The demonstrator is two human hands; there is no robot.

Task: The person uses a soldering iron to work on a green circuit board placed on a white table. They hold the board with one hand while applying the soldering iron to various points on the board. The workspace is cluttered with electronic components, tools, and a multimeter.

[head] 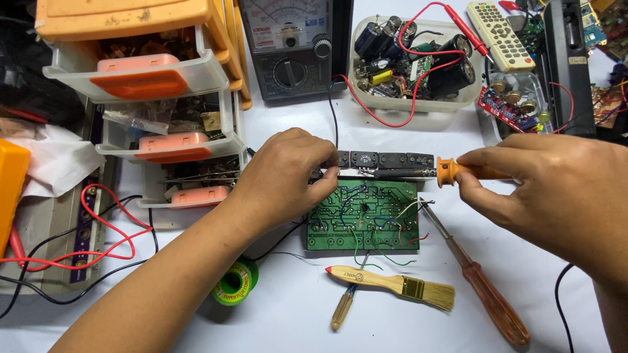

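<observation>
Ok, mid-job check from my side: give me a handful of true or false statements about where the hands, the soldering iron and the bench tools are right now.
1. The right hand holds the orange-handled soldering iron. True.
2. The left hand rests on the paintbrush. False: it grips the upper left edge of the green circuit board; the brush lies untouched below the board.
3. The iron's tip points toward the row of black transistors at the board's top edge. True.
4. The solder spool sits right of the board. False: it lies lower left of it, beside the left forearm.
5. A long screwdriver lies right of the board. True.
</observation>
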